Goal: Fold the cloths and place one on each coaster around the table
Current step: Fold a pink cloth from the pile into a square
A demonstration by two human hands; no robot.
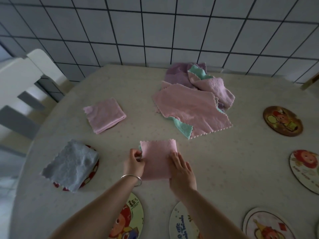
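A pink cloth [156, 159], folded into a rectangle, lies on the table in front of me. My left hand [134, 164] pinches its left edge between curled fingers. My right hand [182, 171] lies flat on the cloth's right side, fingers straight. A folded pale pink cloth [104, 115] covers a coaster at the back left. A folded blue cloth [72, 165] sits on a red-patterned coaster [91, 175] at the left. A heap of unfolded pink, purple and teal cloths [193, 100] lies at the back centre.
Bare picture coasters lie around the table: a brown one [283, 120], one at the right edge [305, 170], and three near me [128, 219] [179, 223] [266, 225]. A white chair [25, 78] stands at the left. A tiled wall [155, 31] rises behind the table.
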